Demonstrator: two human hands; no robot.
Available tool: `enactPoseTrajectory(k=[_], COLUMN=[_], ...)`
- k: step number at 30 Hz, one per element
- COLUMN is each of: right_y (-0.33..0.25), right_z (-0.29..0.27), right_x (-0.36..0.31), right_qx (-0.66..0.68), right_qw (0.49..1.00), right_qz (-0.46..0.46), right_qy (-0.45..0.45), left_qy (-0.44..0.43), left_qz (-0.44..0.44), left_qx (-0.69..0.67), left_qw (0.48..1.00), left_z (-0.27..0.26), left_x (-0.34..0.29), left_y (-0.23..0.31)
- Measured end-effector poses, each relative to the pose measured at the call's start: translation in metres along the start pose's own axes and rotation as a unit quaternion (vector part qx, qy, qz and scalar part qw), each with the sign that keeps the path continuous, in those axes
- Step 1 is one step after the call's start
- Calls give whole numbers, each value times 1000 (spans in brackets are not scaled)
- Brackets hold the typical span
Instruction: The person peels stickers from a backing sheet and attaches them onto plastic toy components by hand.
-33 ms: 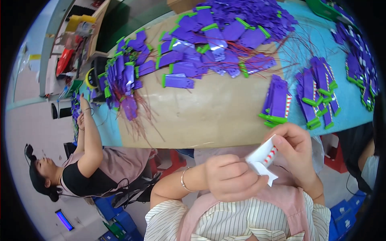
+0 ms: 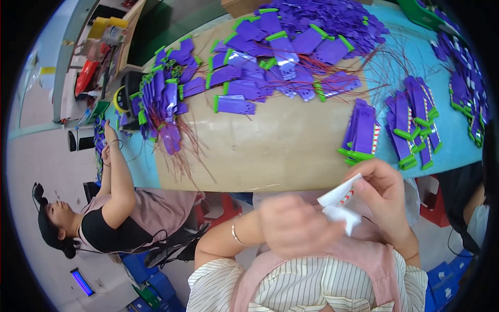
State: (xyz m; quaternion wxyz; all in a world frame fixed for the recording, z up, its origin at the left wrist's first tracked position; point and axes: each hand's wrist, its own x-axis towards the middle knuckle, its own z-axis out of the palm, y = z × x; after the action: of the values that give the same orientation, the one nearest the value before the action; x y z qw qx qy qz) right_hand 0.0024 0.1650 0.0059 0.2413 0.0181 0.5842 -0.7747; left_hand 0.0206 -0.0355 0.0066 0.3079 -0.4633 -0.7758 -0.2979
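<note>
My right hand [image 2: 382,195] pinches a small folded white sheet [image 2: 340,193] that carries a row of red-and-white striped stickers. The sheet's lower end curls into a loose white flap. Beside that flap my left hand [image 2: 299,223] is curled closed and smeared by motion; what its fingers hold, if anything, is hidden. Past the right hand, at the table edge, lies a stack of flat purple pieces [image 2: 362,127] with bright green ends; its near piece bears a red-and-white strip along one side.
More striped purple pieces [image 2: 403,117] lie at the right on the blue mat [image 2: 457,153]. A big purple heap [image 2: 327,18] and pieces with thin red wires [image 2: 179,161] cover the table's far and left parts. A co-worker [image 2: 109,208] sits at the left. A green bin [image 2: 418,13] stands far right.
The white sheet has tilted flatter and its flap has shifted slightly. My left hand has moved a little left and blurred. The right hand keeps its pinch.
</note>
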Motion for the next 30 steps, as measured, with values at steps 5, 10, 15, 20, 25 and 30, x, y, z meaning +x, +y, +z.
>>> enactPoseTrajectory(k=[5,10,15,20,25,30], right_y=[3,-6,-5,-3,6,1], right_z=[-4,-3,1,8,-1,-1], right_x=[2,4,4,5,-4,-3], right_qx=[20,57,34,38,16,61], right_qw=[996,994,995,996,997,996], right_qz=[-63,13,30,61,52,68], right_qy=[-68,-96,-91,-55,-62,-17], left_qy=[-60,-131,-111,80,75,180], left_qz=[-377,-368,-479,-522,-462,-622], left_qx=[204,257,143,-169,-269,-552], left_qw=[902,884,859,832,841,525], left_z=[-21,-36,-31,7,25,20], left_x=[-26,-65,-56,-26,-1,4], left_y=[-88,-110,-87,-29,12,4])
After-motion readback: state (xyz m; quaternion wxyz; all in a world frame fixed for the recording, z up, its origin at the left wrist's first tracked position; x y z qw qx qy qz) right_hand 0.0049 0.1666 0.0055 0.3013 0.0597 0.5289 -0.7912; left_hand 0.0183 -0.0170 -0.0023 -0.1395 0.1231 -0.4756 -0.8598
